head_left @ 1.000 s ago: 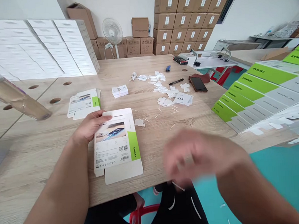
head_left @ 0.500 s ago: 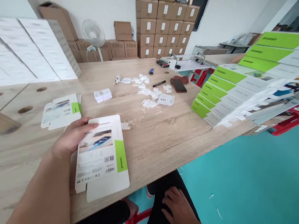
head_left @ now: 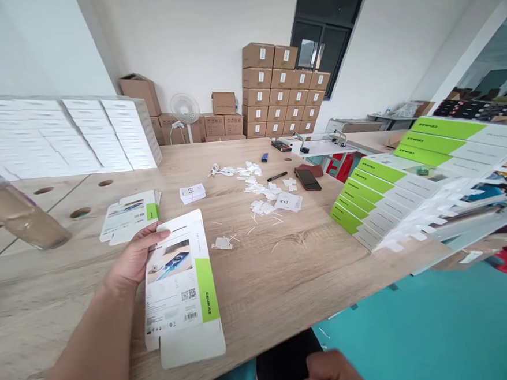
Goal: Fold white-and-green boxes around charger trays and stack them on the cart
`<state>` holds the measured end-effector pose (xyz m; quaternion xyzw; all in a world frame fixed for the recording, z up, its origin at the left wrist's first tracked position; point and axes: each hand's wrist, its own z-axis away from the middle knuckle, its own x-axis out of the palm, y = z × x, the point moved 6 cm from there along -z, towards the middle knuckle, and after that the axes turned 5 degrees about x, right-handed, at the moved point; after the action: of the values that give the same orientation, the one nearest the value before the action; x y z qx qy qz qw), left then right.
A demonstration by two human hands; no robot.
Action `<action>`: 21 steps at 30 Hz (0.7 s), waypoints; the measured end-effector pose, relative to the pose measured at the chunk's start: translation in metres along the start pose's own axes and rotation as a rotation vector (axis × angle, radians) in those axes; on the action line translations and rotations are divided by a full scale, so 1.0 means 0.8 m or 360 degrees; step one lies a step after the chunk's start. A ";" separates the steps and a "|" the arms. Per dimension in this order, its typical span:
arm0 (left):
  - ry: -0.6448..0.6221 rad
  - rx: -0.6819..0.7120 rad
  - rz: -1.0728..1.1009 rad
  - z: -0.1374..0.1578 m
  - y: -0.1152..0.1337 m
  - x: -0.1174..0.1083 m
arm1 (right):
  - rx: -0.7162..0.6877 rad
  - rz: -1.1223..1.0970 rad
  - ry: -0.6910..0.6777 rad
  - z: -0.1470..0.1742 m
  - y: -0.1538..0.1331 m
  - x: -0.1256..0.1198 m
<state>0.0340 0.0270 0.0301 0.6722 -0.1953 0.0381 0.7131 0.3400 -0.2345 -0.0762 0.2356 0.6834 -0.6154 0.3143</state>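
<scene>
Pinched by its upper left edge in my left hand is a flattened white and green product box, thumb on top. It tilts up off the table, with an open flap at its near end. Behind my left hand lies another group of flattened boxes. My right hand hangs over my lap at the bottom edge, fingers curled in and nothing seen in them; part of it is cut off. A small piece of white card lies right of the held box.
Green and white boxes are stacked at the right table edge. Paper scraps, a marker, a phone and a booklet stack lie farther back. White boxes line the back left, near a bottle.
My left hand has lifted the flattened box somewhat from the table. My right hand has come off my thigh, its fingers now curled. The view has tilted upward.
</scene>
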 end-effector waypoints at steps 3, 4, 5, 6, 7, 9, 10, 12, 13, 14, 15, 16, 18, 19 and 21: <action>-0.0130 -0.0063 0.0037 0.006 -0.008 0.017 | 0.0006 -0.0316 0.0414 -0.072 -0.062 -0.095; -0.0179 -0.0114 0.0026 0.009 -0.012 0.023 | 0.0034 -0.0352 0.0557 -0.100 -0.078 -0.116; -0.0229 -0.0168 0.0001 0.012 -0.017 0.029 | 0.0039 -0.0403 0.0689 -0.128 -0.092 -0.131; -0.0273 -0.0214 -0.0039 0.015 -0.021 0.033 | 0.0011 -0.0424 0.0741 -0.158 -0.104 -0.137; -0.0303 -0.0242 -0.0088 0.017 -0.024 0.036 | -0.0075 -0.0385 0.0632 -0.190 -0.115 -0.133; -0.0343 -0.0266 -0.0182 0.019 -0.027 0.036 | -0.0266 -0.0269 0.0402 -0.247 -0.128 -0.117; -0.0362 -0.0269 -0.0224 0.019 -0.028 0.035 | -0.0319 -0.0229 0.0367 -0.272 -0.127 -0.112; -0.0399 -0.0278 -0.0310 0.017 -0.029 0.034 | -0.0354 -0.0175 0.0426 -0.313 -0.113 -0.113; -0.0415 -0.0285 -0.0350 0.017 -0.029 0.034 | -0.0347 -0.0152 0.0499 -0.328 -0.102 -0.118; -0.0429 -0.0290 -0.0378 0.016 -0.030 0.035 | -0.0327 -0.0126 0.0586 -0.340 -0.089 -0.125; -0.0444 -0.0294 -0.0394 0.016 -0.030 0.036 | -0.0300 -0.0096 0.0684 -0.348 -0.075 -0.134; -0.0455 -0.0301 -0.0399 0.016 -0.031 0.038 | -0.0271 -0.0057 0.0779 -0.354 -0.060 -0.143; -0.0460 -0.0317 -0.0388 0.017 -0.033 0.040 | -0.0233 0.0046 0.0899 -0.358 -0.033 -0.157; -0.0454 -0.0325 -0.0385 0.017 -0.033 0.040 | -0.0223 0.0105 0.0925 -0.358 -0.022 -0.163; -0.0433 -0.0328 -0.0367 0.016 -0.032 0.037 | -0.0197 0.0231 0.0941 -0.357 -0.004 -0.169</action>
<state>0.0661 0.0059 0.0159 0.6126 -0.2145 -0.1551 0.7448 0.3916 0.0565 0.0363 0.4329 0.7628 -0.4533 0.1588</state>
